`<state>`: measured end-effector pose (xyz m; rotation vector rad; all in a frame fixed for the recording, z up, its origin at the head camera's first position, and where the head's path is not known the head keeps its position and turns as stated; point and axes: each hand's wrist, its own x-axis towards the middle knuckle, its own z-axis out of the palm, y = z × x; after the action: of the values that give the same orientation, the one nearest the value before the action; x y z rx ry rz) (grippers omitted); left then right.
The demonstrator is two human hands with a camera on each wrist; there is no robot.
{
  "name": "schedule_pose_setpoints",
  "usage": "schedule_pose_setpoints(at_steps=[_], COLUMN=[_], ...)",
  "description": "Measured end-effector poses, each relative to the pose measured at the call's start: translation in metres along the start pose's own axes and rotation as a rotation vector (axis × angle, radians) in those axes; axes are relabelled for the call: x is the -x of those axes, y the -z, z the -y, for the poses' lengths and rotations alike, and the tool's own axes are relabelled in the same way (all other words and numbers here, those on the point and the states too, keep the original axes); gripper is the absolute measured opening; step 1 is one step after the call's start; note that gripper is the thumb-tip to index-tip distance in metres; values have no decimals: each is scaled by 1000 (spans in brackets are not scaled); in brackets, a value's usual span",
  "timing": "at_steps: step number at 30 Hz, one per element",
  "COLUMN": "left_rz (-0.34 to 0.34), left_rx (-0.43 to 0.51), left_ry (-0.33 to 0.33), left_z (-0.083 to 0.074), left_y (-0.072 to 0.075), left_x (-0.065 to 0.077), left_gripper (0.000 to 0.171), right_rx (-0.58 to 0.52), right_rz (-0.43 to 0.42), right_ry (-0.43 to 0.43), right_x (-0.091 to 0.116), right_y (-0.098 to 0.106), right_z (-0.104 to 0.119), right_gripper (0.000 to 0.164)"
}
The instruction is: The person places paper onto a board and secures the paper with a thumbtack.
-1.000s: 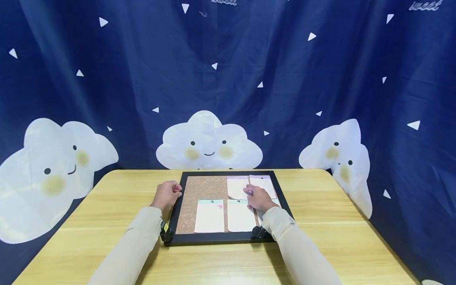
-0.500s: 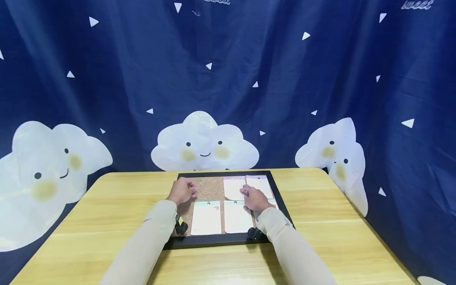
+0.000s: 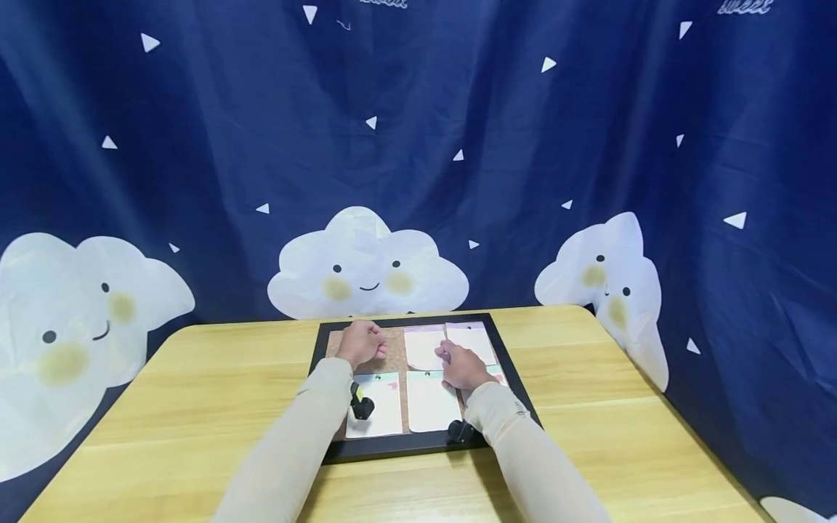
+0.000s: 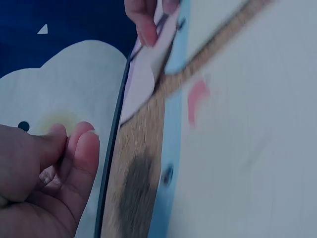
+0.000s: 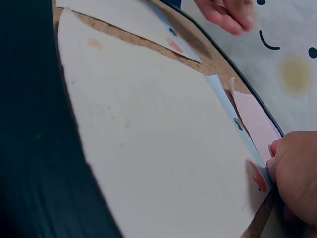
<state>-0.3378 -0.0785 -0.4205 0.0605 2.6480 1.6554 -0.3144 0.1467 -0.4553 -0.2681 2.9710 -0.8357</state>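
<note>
My left hand (image 3: 362,344) is over the upper left of a black-framed cork board (image 3: 392,352). In the left wrist view its thumb and fingertips come together; whether something small is between them cannot be made out. My right hand (image 3: 466,367) pinches the edge of a purple-topped paper sheet (image 3: 423,347), whose near part bows up from the cork. Another purple-topped sheet (image 3: 472,341) lies at the upper right with a dark pin at its top. Below are blue-topped sheets, one at the left (image 3: 386,418) and one in the middle (image 3: 428,407), each with a dark pin.
The board lies flat on a light wooden table (image 3: 196,407). My right forearm partly covers another sheet at the lower right. Behind the table hangs a dark blue curtain (image 3: 418,167) with white clouds and triangles.
My left hand has moved right, from the board's left edge to over its upper left cork. My right hand stays at the purple-topped sheet. The head view has turned slightly right.
</note>
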Motion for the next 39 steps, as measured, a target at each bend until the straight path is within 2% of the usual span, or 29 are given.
schedule_pose_setpoints(at_steps=[9, 13, 18, 23, 27, 33, 36, 39], left_rz=[38, 40, 11, 19, 5, 26, 58, 79], left_rx=[297, 361, 355, 360, 322, 279, 362, 380], left_ry=[152, 197, 241, 276, 299, 280, 284, 318], left_z=[-4, -7, -9, -11, -13, -10, -9, -9], left_y=[-27, -39, -52, -64, -75, -88, -90, -89], left_x=[-14, -21, -30, -41, -49, -63, -69, -75], left_gripper=[16, 14, 11, 14, 12, 14, 19, 18], right_rx=[31, 38, 27, 28, 29, 28, 35, 49], right_rz=[4, -2, -8, -14, -23, -30, -31, -30], right_ry=[-8, -15, -2, -22, -14, -12, -6, 2], right_x=[4, 3, 1, 0, 3, 5, 5, 2], right_y=[2, 0, -2, -1, 0, 1, 1, 0], right_z=[6, 5, 4, 5, 5, 3, 3, 5], right_gripper=[30, 29, 33, 35, 37, 39, 38, 39])
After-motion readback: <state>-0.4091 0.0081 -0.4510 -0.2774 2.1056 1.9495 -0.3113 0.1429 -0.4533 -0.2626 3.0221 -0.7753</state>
